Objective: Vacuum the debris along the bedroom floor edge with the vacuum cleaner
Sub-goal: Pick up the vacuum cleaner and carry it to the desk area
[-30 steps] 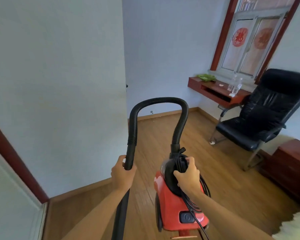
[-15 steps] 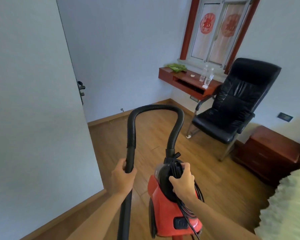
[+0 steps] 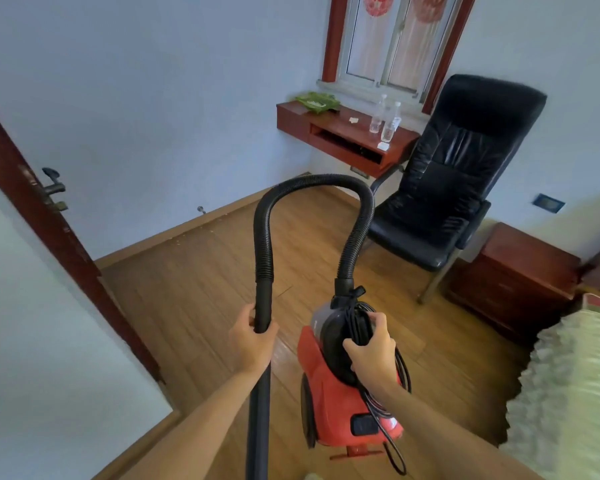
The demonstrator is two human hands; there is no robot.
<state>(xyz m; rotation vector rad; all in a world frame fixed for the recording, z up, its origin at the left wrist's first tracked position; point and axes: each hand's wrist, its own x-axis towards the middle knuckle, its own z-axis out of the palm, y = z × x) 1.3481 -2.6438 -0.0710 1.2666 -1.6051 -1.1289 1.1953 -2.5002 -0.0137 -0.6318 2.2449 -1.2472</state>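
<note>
Over the wood floor (image 3: 201,292), just inside the door (image 3: 49,237): left hand (image 3: 252,341) wrapped tight round the wand (image 3: 262,306); right hand (image 3: 371,355) curled over the handle of the red vacuum (image 3: 340,403), cord (image 3: 395,382) bunched under the fingers. Hose (image 3: 312,183) arching between the two. Carried clear of the boards, by the look of it; nozzle out of view below the frame.

Pale specks of debris (image 3: 187,237) scattered along the skirting at the far wall, well ahead of the vacuum, left of the chair (image 3: 454,174) and the desk (image 3: 343,140).

Step in hand, judged: bringing the machine to the job, not yet cleaning. To do it well:
- Set down short of the specks, wheels flat, clear of the chair legs.
- Free the cord fully before plugging in; loops near the wheels liable to snag.
- Keep the hose slack, no kink at the collar.
- Run the nozzle flush against the skirting, slow, from one end toward the corner, so nothing gets flicked onto the open floor.
</note>
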